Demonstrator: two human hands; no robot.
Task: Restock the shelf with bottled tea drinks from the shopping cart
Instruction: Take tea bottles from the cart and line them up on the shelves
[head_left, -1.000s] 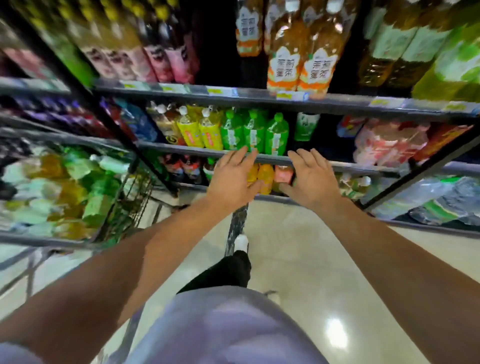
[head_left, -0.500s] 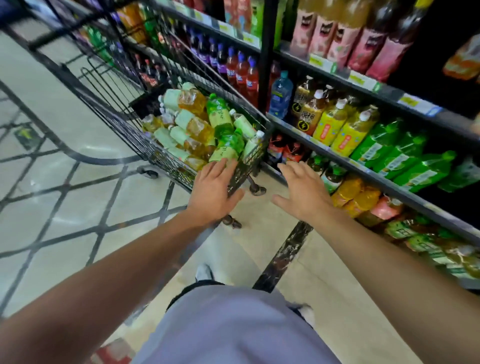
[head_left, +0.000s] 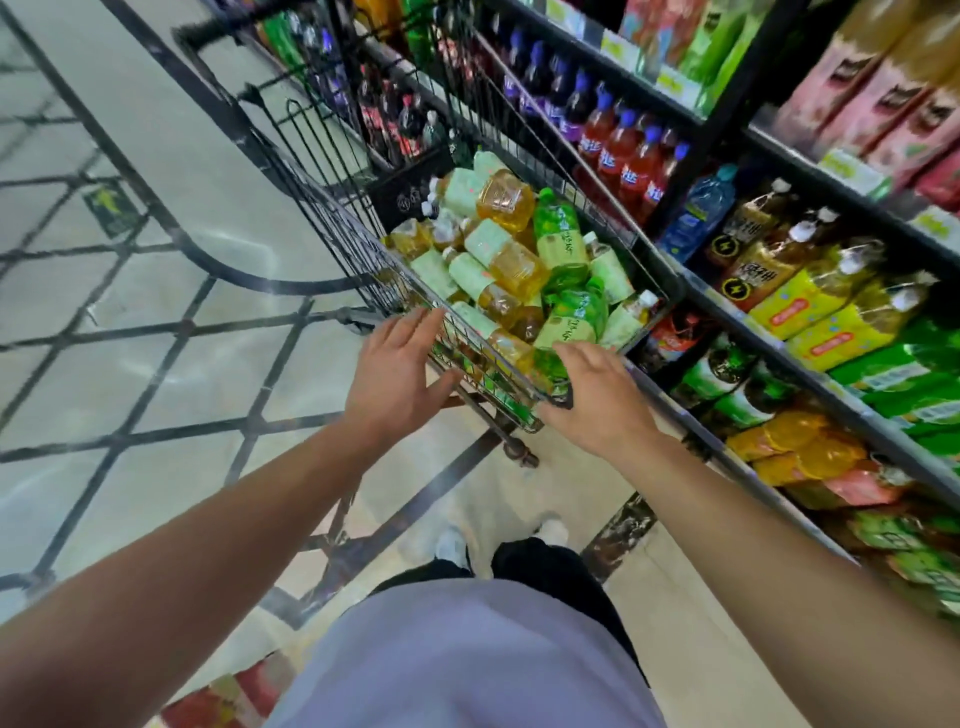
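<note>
- The left hand (head_left: 395, 382) is holding nothing: its fingers are lying straight and a little spread, reaching toward the near left corner of the cart (head_left: 332, 208), with the fingertips over the wire rim; whether they are touching it cannot be told.
- The right hand (head_left: 597, 400) is also holding nothing, its fingers straight and close together, hovering at the near right corner of the cart, just in front of the nearest bottles.
- Nearest to the camera, a pale lilac shirt (head_left: 467, 660) is filling the bottom of the view, with dark trousers and two white shoes (head_left: 452, 545) showing beyond it on the floor (head_left: 156, 374), which is pale with dark crossing lines.
- The tea bottles (head_left: 511, 270) are lying heaped in the basket of the cart, amber ones with pale green labels mixed with bright green ones, pointing every way.
- The cart is standing just left of the shelf (head_left: 800, 358), its black wire sides running away toward the far end of the aisle.
- On the right, the shelf is carrying rows of yellow-labelled bottles (head_left: 826, 306), green bottles (head_left: 904, 374) and, lower down, orange bottles (head_left: 800, 452).
- Farther along the shelf, a blue bottle (head_left: 696, 218) and red bottles with blue caps (head_left: 628, 156) are standing upright.
- On the top tier at far right, pink-labelled bottles (head_left: 883, 98) are standing in a row.
</note>
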